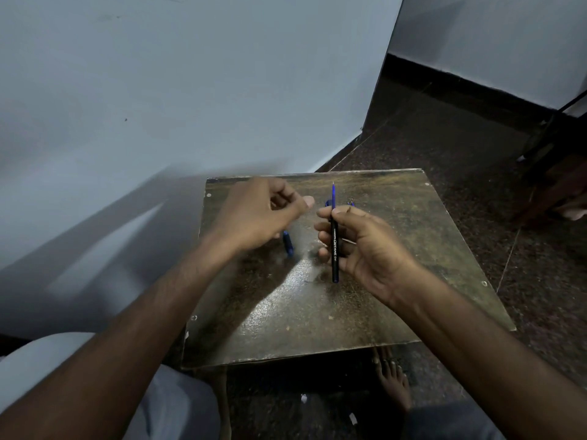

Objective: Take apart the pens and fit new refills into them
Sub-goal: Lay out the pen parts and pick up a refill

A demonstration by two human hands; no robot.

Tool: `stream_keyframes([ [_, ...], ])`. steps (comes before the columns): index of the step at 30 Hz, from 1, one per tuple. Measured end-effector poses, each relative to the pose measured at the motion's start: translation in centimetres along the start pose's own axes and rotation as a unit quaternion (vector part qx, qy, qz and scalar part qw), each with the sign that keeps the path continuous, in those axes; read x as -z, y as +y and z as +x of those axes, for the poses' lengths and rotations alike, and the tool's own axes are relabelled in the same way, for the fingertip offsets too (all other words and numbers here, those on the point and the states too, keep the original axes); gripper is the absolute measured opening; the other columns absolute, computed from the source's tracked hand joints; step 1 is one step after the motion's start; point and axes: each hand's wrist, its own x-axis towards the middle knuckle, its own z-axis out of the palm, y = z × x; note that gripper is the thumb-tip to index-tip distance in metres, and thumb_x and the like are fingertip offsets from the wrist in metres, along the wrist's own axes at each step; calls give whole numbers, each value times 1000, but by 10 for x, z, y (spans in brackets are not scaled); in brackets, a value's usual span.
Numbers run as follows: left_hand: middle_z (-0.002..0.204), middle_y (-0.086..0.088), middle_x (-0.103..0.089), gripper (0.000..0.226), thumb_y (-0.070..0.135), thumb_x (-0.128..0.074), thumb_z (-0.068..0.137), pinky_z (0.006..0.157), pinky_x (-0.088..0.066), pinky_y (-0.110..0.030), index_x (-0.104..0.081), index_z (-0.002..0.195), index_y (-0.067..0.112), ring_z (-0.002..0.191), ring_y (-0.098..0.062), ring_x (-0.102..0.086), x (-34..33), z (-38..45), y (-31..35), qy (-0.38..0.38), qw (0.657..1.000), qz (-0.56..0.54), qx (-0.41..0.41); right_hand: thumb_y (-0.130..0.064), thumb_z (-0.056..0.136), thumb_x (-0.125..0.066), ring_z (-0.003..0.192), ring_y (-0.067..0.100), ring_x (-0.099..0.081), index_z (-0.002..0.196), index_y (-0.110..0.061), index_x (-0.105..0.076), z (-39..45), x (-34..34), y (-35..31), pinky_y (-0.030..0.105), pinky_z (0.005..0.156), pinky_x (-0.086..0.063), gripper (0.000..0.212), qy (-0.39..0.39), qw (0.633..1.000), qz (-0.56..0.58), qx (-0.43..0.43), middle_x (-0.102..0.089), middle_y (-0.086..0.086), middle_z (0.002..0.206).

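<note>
Right hand [365,246] around pen [334,249]

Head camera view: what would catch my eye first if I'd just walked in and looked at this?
First, the black pen with a blue refill tip poking out of its top, held upright in the right hand over the middle of the worn table. Next, the left hand, loosely curled beside it, seemingly empty. Then a small blue pen part lying on the table below the left hand.
</note>
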Motion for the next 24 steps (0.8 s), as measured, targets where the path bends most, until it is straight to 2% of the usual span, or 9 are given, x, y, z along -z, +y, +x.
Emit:
stream_keyframes([
  [2, 73, 29, -75, 27, 60, -80, 89, 57, -51, -10, -77, 86, 34, 55, 11, -68, -9, -3, 10, -5, 1000, -5, -19, -12, 108, -58, 80, 15, -66, 100, -12, -77, 2, -1, -1, 30, 63, -63, 21, 12, 1000, 27, 8, -70, 8, 90],
  [5, 70, 19, -77, 32, 63, -81, 87, 54, -44, -4, -81, 87, 32, 59, 11, -67, -23, -8, 17, 14, 1000, -5, -25, -12, 108, -61, 83, 15, -75, 97, -15, -76, 2, -4, -2, 35, 71, -66, 19, 12, 998, 48, 23, -79, 7, 89],
  [9, 75, 24, -80, 25, 62, -76, 92, 67, -56, -15, -83, 94, 39, 69, 7, -75, -26, -9, 18, -23, 999, -29, -34, -13, 107, -61, 78, 17, -81, 101, -15, -77, 2, -6, -7, 36, 69, -69, 18, 5, 997, 71, 30, -82, 9, 91],
  [11, 75, 27, -78, 17, 56, -81, 90, 65, -51, -10, -82, 89, 39, 70, 7, -75, -26, -9, 18, -38, 998, -21, -41, -13, 107, -61, 86, 23, -77, 104, -15, -77, 2, -7, -9, 35, 68, -68, 16, 5, 997, 69, 29, -76, 15, 99],
  [13, 72, 31, -76, 15, 51, -84, 89, 61, -45, -3, -82, 86, 37, 69, 10, -73, -27, -9, 17, -40, 998, -9, -46, -16, 106, -62, 88, 22, -67, 106, -17, -78, 3, -6, -13, 34, 70, -62, 16, 15, 998, 51, 38, -69, 11, 99],
  [17, 75, 33, -75, 21, 54, -84, 87, 61, -47, -2, -84, 89, 33, 69, 12, -70, -26, -9, 14, -60, 998, -19, -33, -20, 105, -65, 90, 15, -64, 101, -20, -81, 10, 12, -40, 33, 75, -58, 16, 96, 988, 10, 121, -70, 0, 95],
  [20, 78, 26, -79, 18, 52, -84, 89, 66, -56, -8, -82, 89, 33, 70, 8, -74, -22, -7, 10, -73, 996, -42, -20, -15, 105, -66, 79, 13, -67, 102, -14, -81, 18, 40, -66, 26, 73, -59, 15, 133, 968, -54, 206, -74, -1, 88],
  [22, 77, 21, -80, 17, 48, -83, 90, 67, -61, -14, -81, 90, 32, 67, 5, -76, -20, -5, 8, -76, 995, -60, -8, -22, 103, -72, 76, 12, -74, 102, -19, -83, 23, 61, -75, 24, 73, -61, 12, 169, 917, -283, 225, -79, -3, 87],
  [24, 76, 22, -80, 16, 46, -83, 91, 61, -58, -11, -80, 91, 30, 63, 5, -76, -20, -4, 7, -72, 995, -71, -2, -28, 98, -78, 79, 13, -78, 101, -20, -85, 29, 81, -76, 30, 81, -63, 11, 197, 794, -533, 215, -82, -1, 86],
])
